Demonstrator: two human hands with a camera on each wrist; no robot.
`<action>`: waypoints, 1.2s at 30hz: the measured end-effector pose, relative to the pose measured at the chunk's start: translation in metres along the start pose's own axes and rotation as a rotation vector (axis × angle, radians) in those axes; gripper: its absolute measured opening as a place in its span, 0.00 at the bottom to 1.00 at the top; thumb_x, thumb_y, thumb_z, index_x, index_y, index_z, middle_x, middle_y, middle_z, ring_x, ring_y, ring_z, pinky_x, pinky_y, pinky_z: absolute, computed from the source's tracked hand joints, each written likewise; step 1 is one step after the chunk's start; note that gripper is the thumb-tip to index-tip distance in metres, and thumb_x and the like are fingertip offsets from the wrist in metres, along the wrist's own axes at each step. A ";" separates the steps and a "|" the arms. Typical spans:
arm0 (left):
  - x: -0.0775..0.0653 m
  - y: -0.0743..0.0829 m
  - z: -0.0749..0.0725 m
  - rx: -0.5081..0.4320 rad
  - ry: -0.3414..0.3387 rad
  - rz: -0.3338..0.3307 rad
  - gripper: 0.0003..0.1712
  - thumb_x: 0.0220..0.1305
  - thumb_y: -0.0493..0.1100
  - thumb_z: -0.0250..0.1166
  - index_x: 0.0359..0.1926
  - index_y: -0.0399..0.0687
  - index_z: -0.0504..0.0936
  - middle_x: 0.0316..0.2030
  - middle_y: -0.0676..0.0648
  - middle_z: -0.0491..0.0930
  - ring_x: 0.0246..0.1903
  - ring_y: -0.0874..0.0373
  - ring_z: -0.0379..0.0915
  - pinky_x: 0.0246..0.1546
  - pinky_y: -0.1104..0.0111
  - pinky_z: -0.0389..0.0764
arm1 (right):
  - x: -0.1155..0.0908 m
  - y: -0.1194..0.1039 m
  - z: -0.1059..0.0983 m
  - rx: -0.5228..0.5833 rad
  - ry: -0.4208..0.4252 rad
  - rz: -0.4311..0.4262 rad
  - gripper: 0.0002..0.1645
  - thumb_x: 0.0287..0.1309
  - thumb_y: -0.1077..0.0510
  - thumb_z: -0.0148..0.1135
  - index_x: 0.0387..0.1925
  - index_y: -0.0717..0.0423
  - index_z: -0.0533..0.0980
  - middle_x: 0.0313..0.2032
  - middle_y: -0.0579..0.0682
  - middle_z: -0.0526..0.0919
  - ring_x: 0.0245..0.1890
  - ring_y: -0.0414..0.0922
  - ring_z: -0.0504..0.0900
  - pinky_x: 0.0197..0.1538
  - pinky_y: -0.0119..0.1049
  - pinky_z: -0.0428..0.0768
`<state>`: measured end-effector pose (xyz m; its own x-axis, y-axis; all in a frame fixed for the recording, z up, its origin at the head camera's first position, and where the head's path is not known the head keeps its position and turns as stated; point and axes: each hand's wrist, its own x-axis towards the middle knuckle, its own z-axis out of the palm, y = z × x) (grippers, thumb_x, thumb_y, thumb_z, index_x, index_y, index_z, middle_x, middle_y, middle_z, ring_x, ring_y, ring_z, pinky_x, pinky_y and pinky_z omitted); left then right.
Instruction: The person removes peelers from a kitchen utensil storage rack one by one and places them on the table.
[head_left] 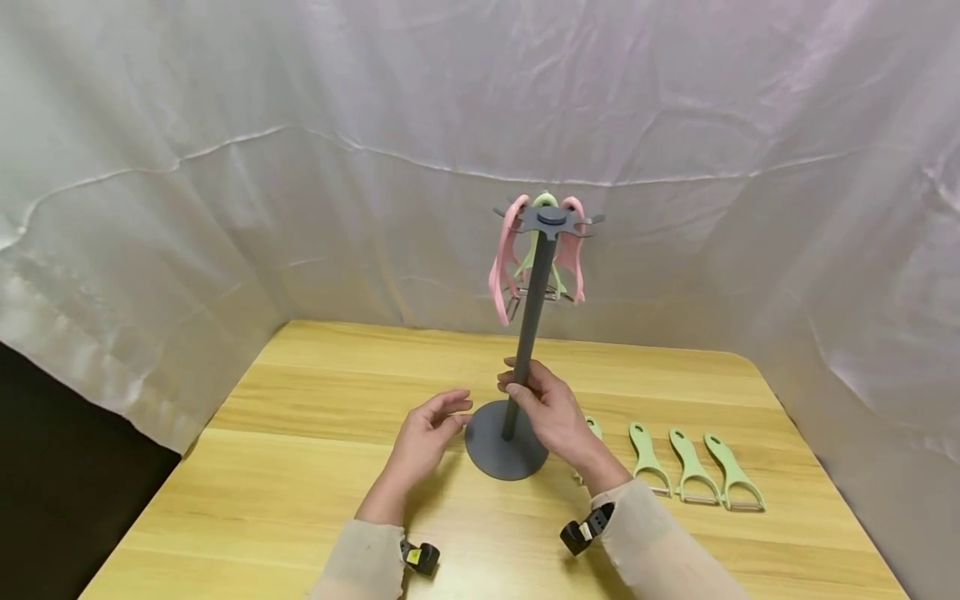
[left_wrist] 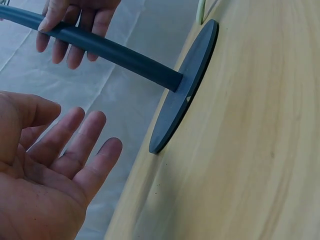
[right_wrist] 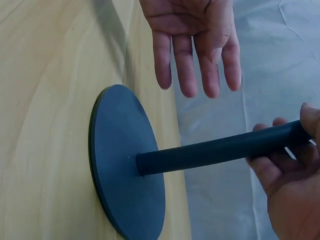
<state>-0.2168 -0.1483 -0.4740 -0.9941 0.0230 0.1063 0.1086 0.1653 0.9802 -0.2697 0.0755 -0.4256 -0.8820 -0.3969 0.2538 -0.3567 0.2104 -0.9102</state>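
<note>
A dark grey stand (head_left: 532,312) rises from a round base (head_left: 495,450) on the table, its pole leaning slightly right in the head view. Low on that pole, my right hand (head_left: 557,419) holds it between thumb and fingers. My left hand (head_left: 422,437) is beside the base on the left, fingers loosely bent and palm empty; the left wrist view shows them apart from the pole. From the hooked top (head_left: 552,218) hang a pink peeler (head_left: 502,271), another pink peeler (head_left: 572,254) and a green peeler (head_left: 545,201), partly hidden behind the pole.
Several green peelers lie in a row right of the stand, among them one at the far right (head_left: 722,454) and one partly covered by my right hand and wrist (head_left: 593,426). The wooden table (head_left: 300,483) backs onto a pale curtain (head_left: 390,225).
</note>
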 end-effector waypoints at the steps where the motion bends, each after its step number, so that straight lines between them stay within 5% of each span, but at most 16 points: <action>1: 0.000 0.000 0.000 0.002 0.000 -0.002 0.21 0.79 0.36 0.59 0.68 0.48 0.80 0.62 0.36 0.83 0.57 0.43 0.85 0.60 0.59 0.84 | 0.000 0.000 0.000 0.017 -0.006 -0.003 0.22 0.79 0.58 0.58 0.69 0.54 0.74 0.58 0.57 0.87 0.60 0.53 0.87 0.65 0.53 0.81; 6: -0.002 -0.001 0.000 0.000 0.002 -0.017 0.21 0.79 0.36 0.59 0.68 0.50 0.80 0.61 0.36 0.83 0.57 0.47 0.86 0.59 0.60 0.84 | 0.002 0.003 0.000 0.125 -0.038 -0.015 0.21 0.79 0.60 0.56 0.67 0.61 0.74 0.64 0.64 0.81 0.64 0.57 0.83 0.68 0.50 0.79; 11: -0.005 -0.003 0.000 -0.015 0.005 -0.001 0.21 0.79 0.36 0.59 0.68 0.50 0.80 0.60 0.36 0.84 0.56 0.45 0.86 0.59 0.59 0.84 | 0.001 0.008 -0.001 0.178 -0.067 -0.036 0.22 0.81 0.56 0.54 0.69 0.58 0.73 0.64 0.67 0.80 0.61 0.57 0.85 0.67 0.51 0.80; 36: -0.009 -0.009 0.002 -0.004 0.020 0.015 0.20 0.78 0.36 0.60 0.66 0.50 0.82 0.58 0.37 0.85 0.56 0.43 0.86 0.58 0.59 0.84 | 0.006 0.009 -0.003 0.126 -0.070 -0.088 0.21 0.80 0.59 0.55 0.69 0.55 0.73 0.55 0.61 0.86 0.54 0.58 0.89 0.61 0.48 0.84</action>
<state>-0.2091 -0.1478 -0.4839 -0.9922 0.0057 0.1245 0.1238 0.1607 0.9792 -0.2789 0.0778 -0.4309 -0.8240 -0.4711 0.3149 -0.3861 0.0600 -0.9205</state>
